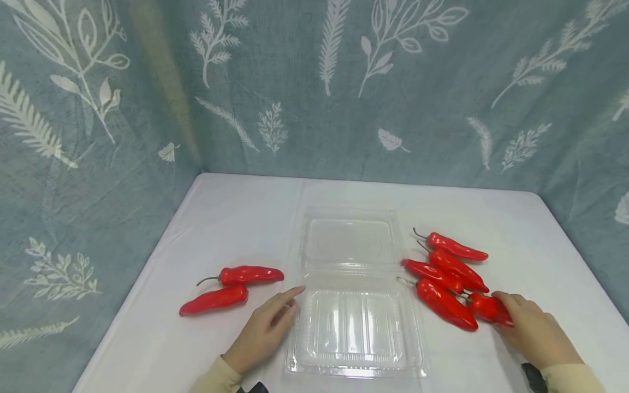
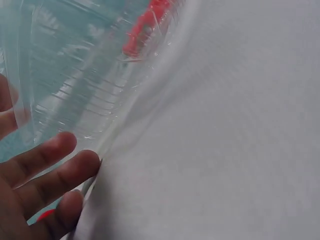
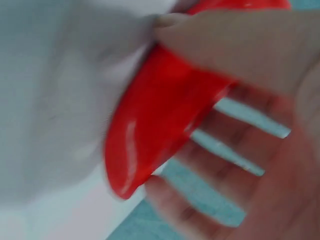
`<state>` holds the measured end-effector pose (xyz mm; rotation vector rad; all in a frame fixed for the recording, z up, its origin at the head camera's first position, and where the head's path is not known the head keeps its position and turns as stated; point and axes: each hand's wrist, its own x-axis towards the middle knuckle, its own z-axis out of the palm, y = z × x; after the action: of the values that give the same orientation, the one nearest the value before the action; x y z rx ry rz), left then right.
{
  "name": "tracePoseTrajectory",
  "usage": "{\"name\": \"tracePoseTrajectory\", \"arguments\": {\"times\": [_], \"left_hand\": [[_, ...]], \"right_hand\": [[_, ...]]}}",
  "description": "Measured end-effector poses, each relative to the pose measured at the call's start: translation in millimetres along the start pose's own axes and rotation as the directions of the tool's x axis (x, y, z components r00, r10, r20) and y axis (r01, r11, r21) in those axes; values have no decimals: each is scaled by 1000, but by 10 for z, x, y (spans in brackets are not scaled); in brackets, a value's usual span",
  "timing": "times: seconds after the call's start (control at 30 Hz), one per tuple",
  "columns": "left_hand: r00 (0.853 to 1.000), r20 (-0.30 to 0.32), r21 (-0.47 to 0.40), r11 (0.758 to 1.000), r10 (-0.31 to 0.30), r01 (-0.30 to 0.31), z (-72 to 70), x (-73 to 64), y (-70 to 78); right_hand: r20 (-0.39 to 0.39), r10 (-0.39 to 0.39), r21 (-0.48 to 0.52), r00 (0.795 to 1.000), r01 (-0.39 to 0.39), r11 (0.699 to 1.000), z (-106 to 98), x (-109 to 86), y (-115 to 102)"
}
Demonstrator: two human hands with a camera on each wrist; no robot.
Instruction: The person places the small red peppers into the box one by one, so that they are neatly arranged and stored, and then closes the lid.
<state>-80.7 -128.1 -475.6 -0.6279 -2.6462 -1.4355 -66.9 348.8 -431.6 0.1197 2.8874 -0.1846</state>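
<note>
Evidently the clear container (image 1: 411,338) is the middle mark: hinged halves unfolded flat, lid half at its far side, ribbed base half nearer the person. Laid out like that, it probably keeps both halves within reach of either hand.

Right of the container, a loose group of five peppers. The outermost, the held pepper (image 1: 487,309), lies on the side of the group away from the container. Right hand (image 1: 538,330) clamped on it, thumb on one flank and fingers on the other; likely taken across the body because the skin looks slick and the shape rounded. It may also be the easiest to reach, sitting on that hand's side.

Left hand (image 1: 265,330) beside the container's left edge, fingers spread and holding nothing, perhaps near enough to steady the rim. Whether a fingertip touches the plastic, cannot tell.

Look of the held pepper: bright red, glossy, smooth, tapering to a blunt tip; thin green stem towards its neighbours.

Left of the container, a pair of peppers (image 1: 250,274), side by side on the white-covered counter (image 1: 245,218).
</note>
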Motion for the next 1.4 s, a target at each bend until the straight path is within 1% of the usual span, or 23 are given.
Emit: {"name": "tracePoseTrajectory", "arguments": {"times": [0.07, 0.13, 0.23, 0.33, 0.43, 0.5, 0.57, 0.6, 0.63, 0.7, 0.77, 0.83, 0.93, 1.03, 1.07, 1.1, 1.17, 1.2, 1.23, 1.27, 1.37, 1.4], "left_hand": [[1000, -7, 8, 1000, 19, -19, -3, 11, -13], [1000, -2, 2, 1000, 25, -25, -7, 15, -25], [999, 10, 3, 999, 42, -42, -7, 16, -41], [999, 23, 6, 999, 46, -46, -7, 15, -49], [999, 35, 8, 1000, 17, -17, -16, 14, -41], [999, 40, 10, 1000, 0, 0, -24, 14, -32], [999, 41, 17, 1000, -2, 1, -33, 11, -26], [999, 40, 18, 1000, -1, 1, -39, 9, -22], [999, 37, 20, 1000, 4, -5, -44, 7, -19], [999, 34, 20, 1000, 6, -6, -51, 3, -14], [999, 35, 19, 1000, 5, -6, -55, 3, -14], [999, 36, 16, 1000, 7, -7, -51, 6, -21], [999, 38, 4, 1000, 1, -1, -36, 15, -35], [999, 33, -2, 1000, 7, -7, -12, 20, -46], [999, 34, -7, 1000, 5, -5, -6, 23, -47], [999, 36, -10, 1000, 0, 0, 0, 25, -45], [999, 40, -11, 1000, -8, 9, 7, 25, -39], [999, 41, -13, 1000, -16, 16, 9, 25, -34], [999, 43, -14, 1000, -27, 27, 10, 25, -30], [998, 45, -16, 999, -35, 36, 10, 24, -24], [998, 42, -11, 999, -39, 39, 10, 22, -23], [999, 40, -8, 999, -35, 35, 11, 22, -26]], "right_hand": [[-11, -17, -27, 1000, 17, 999, 5, -6, 4], [-30, -40, -65, 999, 38, 997, 24, -21, 3], [-42, -53, -126, 998, 48, 991, 48, -18, 10], [-15, -29, -147, 999, 27, 989, 52, 5, 22], [-8, 0, -131, 1000, -1, 991, 18, 24, 52], [-40, -2, -105, 999, -3, 994, -34, 15, 79], [-109, -39, -88, 993, 29, 996, -96, -15, 89], [-147, -63, -76, 987, 52, 996, -130, -33, 78], [-193, -99, -74, 976, 86, 994, -166, -50, 57], [-276, -173, -80, 945, 157, 984, -236, -79, -24], [-325, -235, -85, 916, 220, 972, -322, -89, -157], [-357, -295, -95, 886, 280, 955, -407, -97, -326], [-362, -377, -114, 853, 361, 926, -523, -96, -614], [-377, -479, -157, 793, 455, 877, -573, -68, -903], [-370, -507, -168, 779, 481, 861, -581, -57, -998], [-365, -538, -183, 760, 507, 842, -583, -44, -1090], [-339, -591, -206, 732, 555, 806, -576, -13, -1269], [-316, -613, -217, 724, 574, 790, -569, 5, -1356], [-282, -626, -219, 727, 587, 780, -563, 22, -1444], [-255, -642, -224, 723, 602, 767, -556, 41, -1525], [-172, -682, -258, 711, 635, 728, -516, 109, -1734], [-150, -685, -263, 713, 639, 723, -500, 129, -1792]]}}
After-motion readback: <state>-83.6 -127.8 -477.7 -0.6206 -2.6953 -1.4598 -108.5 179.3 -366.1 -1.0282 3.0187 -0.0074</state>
